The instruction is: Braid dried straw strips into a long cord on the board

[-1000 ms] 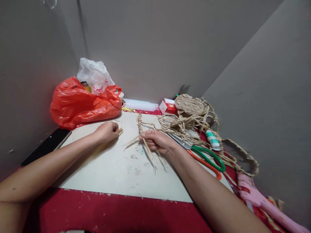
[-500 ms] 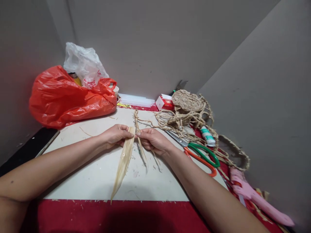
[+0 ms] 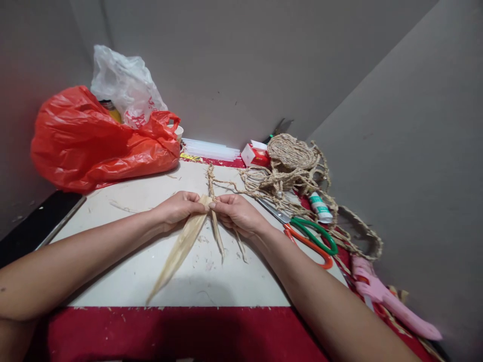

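Observation:
Between my two hands, over the white board (image 3: 124,276), is a long pale strip of dried husk or leaf (image 3: 176,251). My left hand (image 3: 181,208) pinches it near its upper end, and its pointed tail slants down to the left. The fingers of my right hand (image 3: 236,213) are closed on the strip's top edge, close beside the left fingertips. A braided straw cord (image 3: 211,180) runs up from between the hands. Its loose strands (image 3: 217,236) hang below, partly covered by my right hand.
Right of my hands lie scissors (image 3: 302,229) with green and orange handles, a coiled straw braid (image 3: 292,153), a white-and-green bottle (image 3: 320,207) and a pink glue gun (image 3: 392,301). A red plastic bag (image 3: 101,146) stands at back left, above a dark phone-like slab (image 3: 37,221).
The strip's tail has swung left, and its upper end is now bent or gathered between my fingers. Both hands stay close together. The whole view has shifted slightly.

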Demonstrator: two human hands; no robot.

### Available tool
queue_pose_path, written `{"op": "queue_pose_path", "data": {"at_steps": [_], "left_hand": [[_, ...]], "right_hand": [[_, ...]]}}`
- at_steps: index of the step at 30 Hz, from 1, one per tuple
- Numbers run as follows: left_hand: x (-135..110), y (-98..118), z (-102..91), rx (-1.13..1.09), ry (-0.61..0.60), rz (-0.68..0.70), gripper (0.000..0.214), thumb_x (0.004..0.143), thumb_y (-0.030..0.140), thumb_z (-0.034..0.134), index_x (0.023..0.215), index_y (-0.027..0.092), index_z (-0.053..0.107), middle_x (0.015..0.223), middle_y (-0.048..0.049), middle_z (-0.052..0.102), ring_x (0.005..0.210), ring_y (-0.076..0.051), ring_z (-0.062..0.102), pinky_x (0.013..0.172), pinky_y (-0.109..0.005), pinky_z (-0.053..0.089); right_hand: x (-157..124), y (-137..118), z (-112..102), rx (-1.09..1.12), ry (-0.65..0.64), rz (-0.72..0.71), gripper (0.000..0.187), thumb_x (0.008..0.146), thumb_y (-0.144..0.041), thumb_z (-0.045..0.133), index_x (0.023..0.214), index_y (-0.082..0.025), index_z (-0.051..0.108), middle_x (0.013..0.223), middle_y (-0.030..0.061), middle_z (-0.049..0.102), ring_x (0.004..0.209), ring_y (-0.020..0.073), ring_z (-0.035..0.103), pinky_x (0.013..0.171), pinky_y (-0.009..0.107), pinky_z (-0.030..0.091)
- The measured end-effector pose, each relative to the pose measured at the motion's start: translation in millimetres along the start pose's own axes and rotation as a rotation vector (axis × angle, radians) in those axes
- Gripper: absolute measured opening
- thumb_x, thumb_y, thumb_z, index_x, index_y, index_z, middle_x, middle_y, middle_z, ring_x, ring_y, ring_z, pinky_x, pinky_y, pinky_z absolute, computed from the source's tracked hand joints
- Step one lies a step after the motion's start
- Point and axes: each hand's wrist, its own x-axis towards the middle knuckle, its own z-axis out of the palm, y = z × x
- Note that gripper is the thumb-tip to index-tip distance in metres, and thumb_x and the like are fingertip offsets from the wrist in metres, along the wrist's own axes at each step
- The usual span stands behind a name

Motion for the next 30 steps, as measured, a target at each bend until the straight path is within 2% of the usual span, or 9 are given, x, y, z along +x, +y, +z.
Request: {"op": "queue_pose_path", "data": {"at_steps": [3,7,11,14,17,22,27,30], "left_hand": [[1.1,1.7,-1.0,-0.06,-0.003,-0.041,0.013,0.062,0.02,0.063,0.065,0.016,0.05,0.055,-0.0001,0.058,0.047,-0.011,0.051,0.049,-0.024,0.037],[0.7,4.6,-3.1,-0.039,0.046,-0.038,0.011,0.064,0.02,0.06,0.064,0.017,0.05,0.05,0.0004,0.056,0.045,-0.012,0.052,0.048,-0.026,0.039],[1.0,6.7,-7.6,0.075,0.163,0.073,0.012,0.064,0.02,0.062,0.063,0.015,0.051,0.048,0.0049,0.049,0.044,-0.006,0.043,0.046,-0.019,0.031],[0.1,8.0,-8.4,0.152,0.213,0.132,0.013,0.067,0.023,0.062,0.068,0.016,0.051,0.05,0.0058,0.048,0.044,-0.005,0.041,0.045,-0.019,0.028],[-2.2,7.6,-5.8,0.172,0.173,0.165,0.024,0.068,0.032,0.066,0.075,0.018,0.049,0.051,0.0074,0.046,0.042,-0.005,0.036,0.043,-0.018,0.023],[-2.2,1.9,-4.0,0.184,0.031,0.156,0.036,0.058,0.036,0.075,0.07,0.016,0.048,0.057,0.0052,0.05,0.048,-0.005,0.041,0.047,-0.019,0.028],[-0.7,1.5,-8.3,0.234,0.055,0.109,0.03,0.07,0.041,0.065,0.064,0.016,0.05,0.046,0.0072,0.039,0.039,-0.004,0.027,0.042,-0.021,0.015],[-0.4,3.2,-9.0,0.217,0.056,0.103,0.03,0.076,0.038,0.058,0.059,0.016,0.048,0.044,0.0064,0.037,0.037,-0.004,0.024,0.041,-0.022,0.013]], "right_hand": [[0.1,-1.2,-1.4,0.013,-0.014,-0.013,0.031,0.065,-0.034,0.071,0.056,-0.016,0.047,0.037,-0.0081,0.036,0.033,0.0024,0.024,0.034,0.018,0.013],[-0.4,-2.7,-2.7,0.037,-0.016,-0.013,0.032,0.064,-0.035,0.072,0.056,-0.016,0.047,0.036,-0.0093,0.032,0.033,0.0019,0.021,0.034,0.018,0.011],[-0.6,-2.7,-3.9,0.049,-0.027,-0.028,0.034,0.065,-0.034,0.072,0.056,-0.016,0.045,0.037,-0.0095,0.032,0.033,0.0015,0.021,0.034,0.018,0.012],[-0.2,-2.0,-4.6,0.066,-0.032,-0.028,0.034,0.065,-0.034,0.072,0.056,-0.016,0.044,0.037,-0.0097,0.032,0.033,0.0014,0.021,0.034,0.018,0.011],[0.1,-2.0,-4.3,0.074,-0.025,-0.023,0.036,0.065,-0.034,0.073,0.055,-0.017,0.042,0.036,-0.0101,0.031,0.032,0.0014,0.021,0.034,0.017,0.011],[-0.3,-2.6,-3.3,0.064,-0.02,-0.029,0.037,0.064,-0.035,0.074,0.055,-0.016,0.044,0.037,-0.0094,0.033,0.032,0.0015,0.022,0.034,0.017,0.013],[-0.2,-1.2,-4.7,0.078,-0.027,-0.034,0.036,0.065,-0.035,0.074,0.058,-0.016,0.045,0.037,-0.0103,0.032,0.032,0.0015,0.02,0.033,0.017,0.012],[-0.4,-1.3,-5.8,0.093,-0.026,-0.035,0.037,0.065,-0.036,0.074,0.057,-0.017,0.043,0.037,-0.0107,0.03,0.032,0.0015,0.019,0.033,0.017,0.012]]}}
